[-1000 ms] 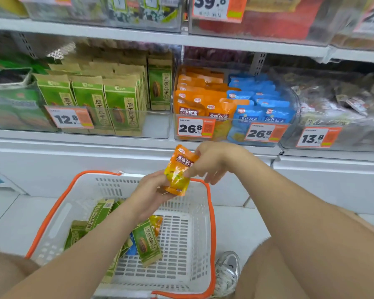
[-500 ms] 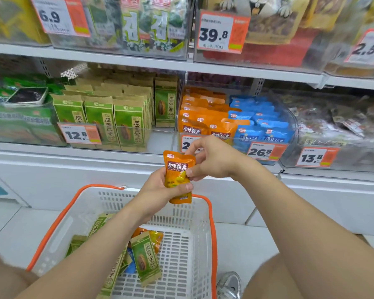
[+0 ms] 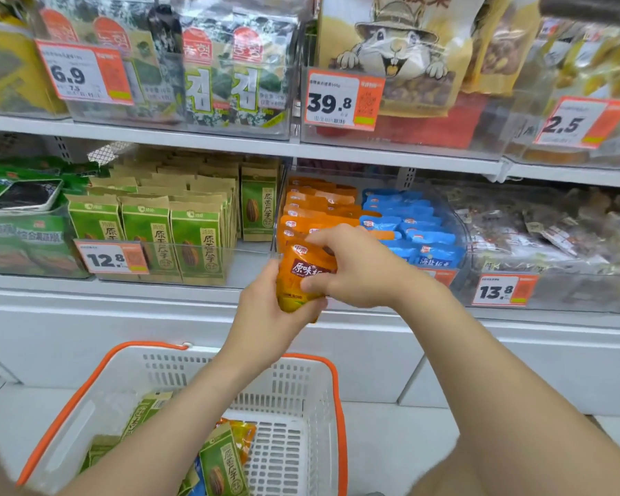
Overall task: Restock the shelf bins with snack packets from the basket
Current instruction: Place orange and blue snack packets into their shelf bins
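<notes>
Upper shelf: seaweed packs [image 3: 222,77] behind a 6.9 price tag [image 3: 83,71]; a rabbit-printed nut bag [image 3: 394,55] above a 39.8 price tag [image 3: 342,100]; a 2.5 price tag [image 3: 580,123] at right. Below: white cabinet base [image 3: 104,334] and pale floor [image 3: 401,438].

Orange snack packet [image 3: 303,277] upright, just before the orange-packet bin [image 3: 283,241].

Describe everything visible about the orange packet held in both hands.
The orange packet is a glossy pouch with a dark red label band bearing white characters and a yellower lower part. It is held roughly upright before the orange packets' bin: the left hand grips its bottom, the right hand its top and side.
</notes>
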Action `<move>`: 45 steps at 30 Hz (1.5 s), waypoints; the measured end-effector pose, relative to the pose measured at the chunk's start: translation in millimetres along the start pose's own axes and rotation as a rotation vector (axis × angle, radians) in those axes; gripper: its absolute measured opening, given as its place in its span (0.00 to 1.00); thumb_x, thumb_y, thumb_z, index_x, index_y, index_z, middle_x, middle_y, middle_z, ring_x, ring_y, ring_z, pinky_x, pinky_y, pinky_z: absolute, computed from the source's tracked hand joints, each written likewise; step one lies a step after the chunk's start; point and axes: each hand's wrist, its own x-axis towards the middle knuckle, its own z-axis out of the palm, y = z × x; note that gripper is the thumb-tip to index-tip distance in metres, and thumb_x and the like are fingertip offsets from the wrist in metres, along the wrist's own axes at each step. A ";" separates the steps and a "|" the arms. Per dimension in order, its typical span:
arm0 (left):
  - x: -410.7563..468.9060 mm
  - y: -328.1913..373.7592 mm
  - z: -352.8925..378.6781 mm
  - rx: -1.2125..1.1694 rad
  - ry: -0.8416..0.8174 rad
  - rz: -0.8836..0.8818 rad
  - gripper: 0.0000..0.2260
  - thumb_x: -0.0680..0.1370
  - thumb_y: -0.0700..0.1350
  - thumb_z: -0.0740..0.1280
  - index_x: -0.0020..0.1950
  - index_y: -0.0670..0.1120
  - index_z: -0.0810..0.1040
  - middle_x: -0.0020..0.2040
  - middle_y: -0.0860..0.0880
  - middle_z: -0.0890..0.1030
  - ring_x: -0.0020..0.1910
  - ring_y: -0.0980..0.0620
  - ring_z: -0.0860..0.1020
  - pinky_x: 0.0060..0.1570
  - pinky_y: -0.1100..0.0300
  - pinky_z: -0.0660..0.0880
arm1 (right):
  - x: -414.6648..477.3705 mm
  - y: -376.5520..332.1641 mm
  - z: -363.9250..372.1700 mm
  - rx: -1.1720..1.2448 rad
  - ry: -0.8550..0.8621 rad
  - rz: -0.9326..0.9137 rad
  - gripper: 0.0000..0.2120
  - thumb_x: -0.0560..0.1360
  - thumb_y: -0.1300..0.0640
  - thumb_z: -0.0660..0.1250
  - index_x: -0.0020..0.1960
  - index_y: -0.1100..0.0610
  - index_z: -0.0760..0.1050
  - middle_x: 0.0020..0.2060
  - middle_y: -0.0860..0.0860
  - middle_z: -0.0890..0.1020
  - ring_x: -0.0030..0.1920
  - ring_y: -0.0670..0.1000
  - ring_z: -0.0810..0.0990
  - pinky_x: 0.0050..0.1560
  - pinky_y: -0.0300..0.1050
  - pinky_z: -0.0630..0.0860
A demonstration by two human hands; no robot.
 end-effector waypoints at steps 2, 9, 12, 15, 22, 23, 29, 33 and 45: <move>8.3 8.0 3.2 0.047 0.113 0.073 0.26 0.72 0.53 0.82 0.64 0.54 0.74 0.54 0.58 0.82 0.52 0.60 0.81 0.47 0.68 0.77 | 2.7 6.0 -13.4 0.015 0.126 -0.005 0.13 0.71 0.44 0.77 0.54 0.42 0.80 0.48 0.41 0.83 0.52 0.51 0.80 0.53 0.52 0.80; 60.6 31.2 6.6 0.361 0.153 0.317 0.21 0.76 0.44 0.73 0.68 0.48 0.74 0.63 0.53 0.77 0.64 0.54 0.75 0.65 0.57 0.72 | 6.3 35.7 -55.3 -0.081 0.725 0.022 0.17 0.77 0.63 0.69 0.62 0.48 0.83 0.51 0.47 0.87 0.53 0.56 0.84 0.58 0.53 0.79; 92.0 39.9 5.8 0.619 0.009 0.383 0.17 0.79 0.47 0.67 0.68 0.46 0.75 0.64 0.50 0.78 0.65 0.51 0.74 0.66 0.53 0.71 | 18.3 60.9 -52.4 -0.207 0.675 0.035 0.20 0.76 0.67 0.69 0.64 0.50 0.83 0.54 0.50 0.86 0.54 0.55 0.83 0.58 0.52 0.79; 122.9 38.3 1.7 0.849 -0.194 0.360 0.21 0.81 0.52 0.62 0.71 0.44 0.75 0.66 0.46 0.79 0.66 0.46 0.75 0.66 0.47 0.73 | 28.7 80.4 -45.5 -0.232 0.621 0.050 0.20 0.76 0.68 0.70 0.64 0.51 0.84 0.57 0.51 0.79 0.50 0.51 0.78 0.51 0.47 0.77; 175.7 27.5 22.8 0.934 -0.384 0.255 0.23 0.81 0.57 0.56 0.69 0.45 0.75 0.65 0.44 0.78 0.64 0.40 0.76 0.64 0.43 0.75 | 50.8 108.5 -25.7 -0.426 0.783 0.103 0.17 0.76 0.63 0.71 0.60 0.47 0.85 0.50 0.48 0.82 0.43 0.57 0.83 0.33 0.51 0.79; 182.1 25.7 27.8 0.940 -0.400 0.239 0.23 0.81 0.57 0.56 0.69 0.46 0.75 0.66 0.43 0.78 0.64 0.40 0.76 0.65 0.43 0.74 | 53.5 111.5 -23.5 -0.418 0.783 0.114 0.17 0.76 0.64 0.71 0.60 0.48 0.85 0.49 0.48 0.83 0.42 0.57 0.82 0.33 0.52 0.79; 203.0 10.3 46.0 0.892 -0.430 0.234 0.29 0.77 0.64 0.52 0.76 0.58 0.69 0.75 0.51 0.74 0.74 0.44 0.69 0.74 0.36 0.62 | 67.5 126.6 -21.6 -0.249 0.828 0.146 0.14 0.76 0.63 0.71 0.59 0.51 0.86 0.43 0.50 0.82 0.41 0.58 0.80 0.38 0.56 0.80; 199.3 8.6 43.5 0.863 -0.340 0.297 0.25 0.76 0.64 0.54 0.68 0.58 0.77 0.66 0.55 0.81 0.68 0.46 0.75 0.71 0.36 0.63 | 72.4 130.4 -20.2 -0.209 0.829 0.066 0.13 0.78 0.60 0.71 0.61 0.52 0.85 0.41 0.49 0.82 0.40 0.56 0.80 0.40 0.55 0.79; 187.5 8.8 36.8 0.756 -0.327 0.302 0.22 0.79 0.61 0.58 0.69 0.58 0.78 0.64 0.54 0.82 0.67 0.48 0.76 0.75 0.37 0.62 | 101.8 113.5 -15.4 -0.279 0.587 0.225 0.24 0.76 0.69 0.66 0.68 0.52 0.78 0.54 0.56 0.85 0.56 0.61 0.81 0.60 0.60 0.77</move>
